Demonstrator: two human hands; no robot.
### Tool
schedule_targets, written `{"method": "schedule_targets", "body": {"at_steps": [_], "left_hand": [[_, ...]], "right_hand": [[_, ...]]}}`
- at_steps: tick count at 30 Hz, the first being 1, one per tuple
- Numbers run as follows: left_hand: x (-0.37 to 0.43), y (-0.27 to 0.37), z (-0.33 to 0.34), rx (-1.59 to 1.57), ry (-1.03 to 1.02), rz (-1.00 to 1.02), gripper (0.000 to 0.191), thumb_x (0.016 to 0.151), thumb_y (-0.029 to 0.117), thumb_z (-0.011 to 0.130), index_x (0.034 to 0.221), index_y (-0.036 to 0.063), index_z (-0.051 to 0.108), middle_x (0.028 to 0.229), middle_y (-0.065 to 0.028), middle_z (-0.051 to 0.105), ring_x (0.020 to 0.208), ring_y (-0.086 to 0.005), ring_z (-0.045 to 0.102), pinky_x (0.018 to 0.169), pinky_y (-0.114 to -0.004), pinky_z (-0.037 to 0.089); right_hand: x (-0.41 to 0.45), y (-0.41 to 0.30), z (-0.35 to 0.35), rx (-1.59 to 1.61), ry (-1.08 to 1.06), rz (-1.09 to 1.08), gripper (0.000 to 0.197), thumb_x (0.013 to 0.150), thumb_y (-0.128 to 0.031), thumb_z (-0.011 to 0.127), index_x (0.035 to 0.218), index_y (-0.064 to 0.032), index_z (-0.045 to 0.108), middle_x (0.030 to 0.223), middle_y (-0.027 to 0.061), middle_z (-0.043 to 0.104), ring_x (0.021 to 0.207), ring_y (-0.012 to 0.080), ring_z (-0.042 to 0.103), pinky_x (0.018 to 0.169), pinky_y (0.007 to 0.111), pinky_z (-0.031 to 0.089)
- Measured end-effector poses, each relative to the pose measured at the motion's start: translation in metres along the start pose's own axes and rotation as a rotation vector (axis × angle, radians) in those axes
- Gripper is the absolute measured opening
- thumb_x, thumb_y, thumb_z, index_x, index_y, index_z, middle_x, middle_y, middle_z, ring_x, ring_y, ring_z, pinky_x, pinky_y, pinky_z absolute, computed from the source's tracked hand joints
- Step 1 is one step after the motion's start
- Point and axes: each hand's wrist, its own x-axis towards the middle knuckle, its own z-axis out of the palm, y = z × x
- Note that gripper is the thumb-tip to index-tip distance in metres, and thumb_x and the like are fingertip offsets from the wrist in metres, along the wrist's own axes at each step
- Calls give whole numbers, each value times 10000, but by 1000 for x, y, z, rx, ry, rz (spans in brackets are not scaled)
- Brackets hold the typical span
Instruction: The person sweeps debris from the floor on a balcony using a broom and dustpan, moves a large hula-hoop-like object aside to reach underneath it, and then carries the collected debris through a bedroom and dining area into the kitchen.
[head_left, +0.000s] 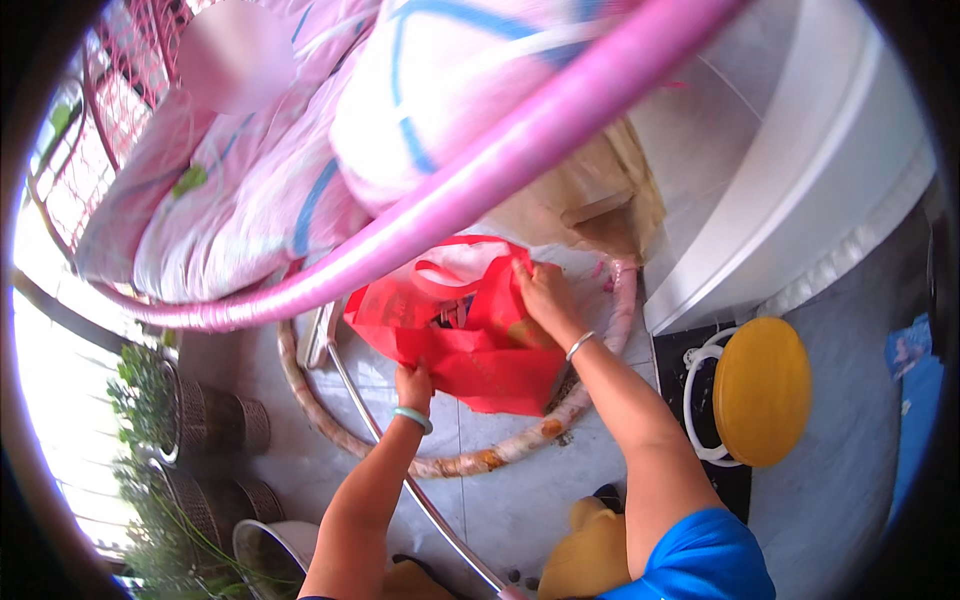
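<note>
A red fabric tote bag hangs between my two hands above the tiled floor, its mouth spread wide. Small dark and pinkish items show inside, too unclear to name. My left hand, below a pale green bangle, grips the near edge of the bag. On the bag's right rim, my right hand holds the fabric between thumb and fingers; a silver bangle circles that wrist. The round base ring of a hanging chair lies on the floor around and beneath the bag.
A pink hoop with a pink cushion crosses overhead. A metal pole slants by my left arm. A yellow-topped stool stands right, below a white panel. Potted plants line the left; brown paper packaging lies behind.
</note>
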Motion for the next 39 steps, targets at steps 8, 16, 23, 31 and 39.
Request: {"method": "schedule_targets", "body": {"at_steps": [8,16,23,31,39], "left_hand": [[-33,58,-24,131,-61,44,183,835,19,465,1003,25,539,851,-32,596,651,-102,556,485,-238,428],[-11,140,48,101,-176,131,139,810,32,461,884,28,578,774,-29,589,658,-127,558,559,-242,446],[1,194,120,556,-199,313,162,799,22,477,916,-8,586,807,-50,609,673,-116,566,591,-255,462],[38,284,257,91,-387,893,261,757,2,435,990,-12,550,827,-94,584,761,-125,540,701,-249,438],[130,190,208,868,-513,1029,745,811,190,534,1353,41,46,1363,-238,188,1267,-332,213,1017,-368,225]], "right_hand": [[-93,-7,-77,336,30,-399,249,839,-240,476,712,-42,558,653,155,558,594,344,542,531,422,419],[-123,-8,-76,794,-31,-369,129,843,-138,512,835,-17,554,639,136,522,548,254,514,482,341,389],[-95,-5,-71,1013,139,-271,144,843,-139,495,864,-4,543,655,187,519,556,322,517,480,358,379],[63,15,-109,326,796,-387,161,764,-189,523,782,-30,538,708,174,541,634,354,530,539,415,411],[149,110,-21,-278,321,-236,574,748,-341,563,1224,-62,403,1232,211,404,1147,347,380,957,446,295]]}}
